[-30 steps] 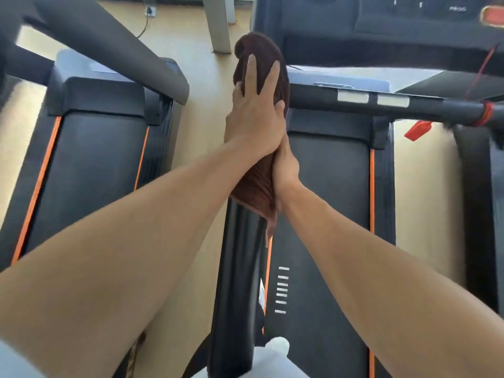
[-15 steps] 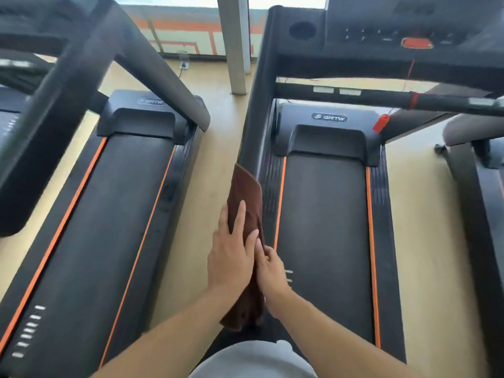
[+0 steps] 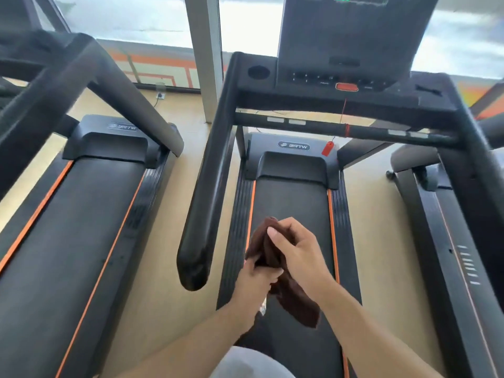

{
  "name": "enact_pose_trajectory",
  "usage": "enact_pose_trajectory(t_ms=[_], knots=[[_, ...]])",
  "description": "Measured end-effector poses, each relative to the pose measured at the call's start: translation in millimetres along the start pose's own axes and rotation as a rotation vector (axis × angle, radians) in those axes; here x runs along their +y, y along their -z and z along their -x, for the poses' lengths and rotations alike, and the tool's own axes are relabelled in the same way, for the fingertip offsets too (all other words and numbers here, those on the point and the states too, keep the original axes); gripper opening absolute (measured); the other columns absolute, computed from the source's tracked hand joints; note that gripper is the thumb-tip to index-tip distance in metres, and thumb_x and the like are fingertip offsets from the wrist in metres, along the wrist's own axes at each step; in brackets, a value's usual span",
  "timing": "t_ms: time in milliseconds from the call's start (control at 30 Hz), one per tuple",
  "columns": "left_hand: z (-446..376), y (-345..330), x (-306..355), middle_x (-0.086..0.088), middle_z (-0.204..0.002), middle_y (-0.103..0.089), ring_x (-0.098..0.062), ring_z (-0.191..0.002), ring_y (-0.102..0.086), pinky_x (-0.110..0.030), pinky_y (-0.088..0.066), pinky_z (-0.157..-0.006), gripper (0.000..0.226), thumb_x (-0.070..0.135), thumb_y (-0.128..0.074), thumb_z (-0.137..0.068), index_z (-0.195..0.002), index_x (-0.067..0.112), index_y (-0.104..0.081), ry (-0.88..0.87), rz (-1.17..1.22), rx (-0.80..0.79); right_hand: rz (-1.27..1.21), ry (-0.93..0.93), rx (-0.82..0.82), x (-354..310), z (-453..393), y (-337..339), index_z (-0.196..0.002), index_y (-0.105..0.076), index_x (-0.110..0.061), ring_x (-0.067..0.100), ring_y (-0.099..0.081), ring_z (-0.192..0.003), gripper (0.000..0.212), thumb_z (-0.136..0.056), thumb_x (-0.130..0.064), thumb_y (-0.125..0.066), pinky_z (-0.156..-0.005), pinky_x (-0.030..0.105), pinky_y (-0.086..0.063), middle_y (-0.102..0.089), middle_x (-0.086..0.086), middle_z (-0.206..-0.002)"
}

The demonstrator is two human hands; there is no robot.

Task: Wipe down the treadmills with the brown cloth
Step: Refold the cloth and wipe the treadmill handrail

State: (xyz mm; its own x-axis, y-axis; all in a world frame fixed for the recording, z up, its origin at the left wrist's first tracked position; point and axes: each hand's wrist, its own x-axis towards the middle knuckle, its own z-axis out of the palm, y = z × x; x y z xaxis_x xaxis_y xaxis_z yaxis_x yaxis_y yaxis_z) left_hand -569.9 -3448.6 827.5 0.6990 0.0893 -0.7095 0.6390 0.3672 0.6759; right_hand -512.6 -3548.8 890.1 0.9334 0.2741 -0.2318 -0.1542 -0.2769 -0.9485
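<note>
Head view, hands: both hands are raised above the belt of the middle treadmill [image 3: 293, 208], close together, with the brown cloth [image 3: 275, 257] bunched between them.
Left hand [image 3: 255, 281]: fingers curled round the lower part of the cloth, gripping it from the left side.
Right hand [image 3: 298, 255]: fingers bent over the top of the cloth and the thumb pressed on its near face, pinching the upper fold.
Cloth position: held in the air over the belt, clear of the left handrail [image 3: 210, 186]; a loose tail hangs down below the right wrist, over the near end of the belt.
Middle treadmill: black belt with an orange stripe along each edge; a motor cover [image 3: 293, 159] at the far end carries a small oval badge.
Console [image 3: 346, 45]: upright dark panel with a green readout at the top edge and an orange button [image 3: 347, 87] low on its face.
Cup holder [image 3: 258, 72]: 1 round recess at the left of the console tray; its inside is dark and I cannot tell whether anything is in it.
Safety clip [image 3: 327, 148]: red tag hanging on a red cord from the console, past the crossbar [image 3: 346, 130].
Left treadmill [image 3: 73, 214]: same black belt and orange stripes, its handrail blurred.
Right treadmill [image 3: 450, 241]: only part of its deck shows.
Floor [image 3: 161, 268]: pale wood between the machines.
</note>
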Motion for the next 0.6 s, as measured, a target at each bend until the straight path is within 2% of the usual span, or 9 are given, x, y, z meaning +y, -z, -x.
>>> enact_pose_trajectory(t_ms=[100, 133, 200, 267, 333, 400, 433, 533, 600], knots=[[-25, -18, 51, 0.008, -0.088, -0.077, -0.023, -0.098, -0.067, -0.036, -0.051, -0.092, 0.036, 0.026, -0.071, -0.061, -0.096, 0.035, -0.077, -0.151, 0.05, 0.01, 0.018, 0.098, -0.042, -22, -39, 31, -0.085, -0.066, -0.03, 0.011, -0.064, -0.081, 0.019, -0.099, -0.016, -0.065, -0.078, 0.029, -0.051, -0.069, -0.01, -0.081], [-41, -19, 65, 0.007, -0.093, -0.076, -0.022, -0.099, -0.065, -0.04, -0.05, -0.094, 0.044, 0.021, -0.069, -0.066, -0.107, 0.038, -0.074, -0.172, 0.075, 0.058, 0.013, 0.116, -0.067, -29, -54, 40, -0.086, -0.066, -0.031, 0.015, -0.064, -0.08, 0.017, -0.098, -0.02, -0.064, -0.077, 0.033, -0.051, -0.07, -0.006, -0.082], [-75, -20, 95, -0.001, -0.119, -0.067, -0.025, -0.11, -0.064, -0.046, -0.053, -0.099, 0.069, 0.007, -0.064, -0.084, -0.145, 0.033, -0.047, -0.21, 0.074, 0.125, 0.004, 0.138, -0.121, -42, -91, 59, -0.088, -0.065, -0.029, 0.023, -0.065, -0.077, 0.009, -0.096, -0.024, -0.063, -0.074, 0.039, -0.053, -0.072, 0.004, -0.084], [-109, -22, 127, -0.004, -0.134, -0.059, -0.028, -0.12, -0.061, -0.047, -0.053, -0.101, 0.081, -0.005, -0.061, -0.089, -0.154, 0.034, -0.032, -0.34, 0.0, 0.11, 0.012, 0.156, -0.186, -57, -135, 77, -0.09, -0.064, -0.021, 0.016, -0.066, -0.073, 0.01, -0.099, -0.017, -0.063, -0.07, 0.028, -0.053, -0.072, 0.004, -0.082], [-142, -31, 155, 0.001, -0.12, -0.068, -0.025, -0.114, -0.065, -0.045, -0.056, -0.096, 0.072, -0.009, -0.062, -0.082, -0.127, 0.048, -0.061, -0.487, -0.184, 0.08, 0.046, 0.156, -0.245, -76, -184, 91, -0.09, -0.066, -0.022, 0.013, -0.067, -0.074, 0.01, -0.098, -0.016, -0.064, -0.069, 0.024, -0.053, -0.073, 0.001, -0.081], [-167, -39, 178, 0.017, -0.096, -0.072, -0.014, -0.1, -0.067, -0.037, -0.055, -0.092, 0.059, -0.006, -0.067, -0.079, -0.092, 0.051, -0.071, -0.54, -0.267, 0.152, 0.095, 0.152, -0.271, -97, -235, 103, -0.088, -0.068, -0.025, 0.012, -0.064, -0.074, 0.013, -0.097, -0.017, -0.066, -0.07, 0.025, -0.052, -0.072, -0.002, -0.08], [-176, -41, 188, 0.021, -0.093, -0.071, -0.01, -0.098, -0.066, -0.033, -0.052, -0.091, 0.045, -0.001, -0.072, -0.08, -0.088, 0.044, -0.072, -0.562, -0.27, 0.204, 0.13, 0.155, -0.273, -107, -258, 109, -0.087, -0.068, -0.024, 0.012, -0.063, -0.074, 0.014, -0.098, -0.014, -0.066, -0.071, 0.027, -0.05, -0.071, -0.002, -0.08], [-185, -51, 223, 0.014, -0.092, -0.074, -0.007, -0.094, -0.069, -0.026, -0.052, -0.083, 0.009, 0.023, -0.071, -0.092, -0.098, 0.029, -0.072, -0.525, -0.162, 0.28, 0.272, 0.216, -0.268, -141, -325, 123, -0.088, -0.069, -0.022, 0.009, -0.062, -0.073, 0.013, -0.098, -0.014, -0.067, -0.072, 0.028, -0.048, -0.073, -0.001, -0.081], [-195, -55, 248, 0.012, -0.103, -0.073, -0.004, -0.099, -0.067, -0.022, -0.051, -0.087, 0.015, 0.032, -0.065, -0.097, -0.11, 0.028, -0.068, -0.483, -0.084, 0.311, 0.471, 0.301, -0.18, -154, -363, 125, -0.096, -0.071, -0.028, -0.006, -0.06, -0.08, 0.007, -0.095, -0.021, -0.072, -0.079, 0.016, -0.043, -0.071, -0.015, -0.091]])
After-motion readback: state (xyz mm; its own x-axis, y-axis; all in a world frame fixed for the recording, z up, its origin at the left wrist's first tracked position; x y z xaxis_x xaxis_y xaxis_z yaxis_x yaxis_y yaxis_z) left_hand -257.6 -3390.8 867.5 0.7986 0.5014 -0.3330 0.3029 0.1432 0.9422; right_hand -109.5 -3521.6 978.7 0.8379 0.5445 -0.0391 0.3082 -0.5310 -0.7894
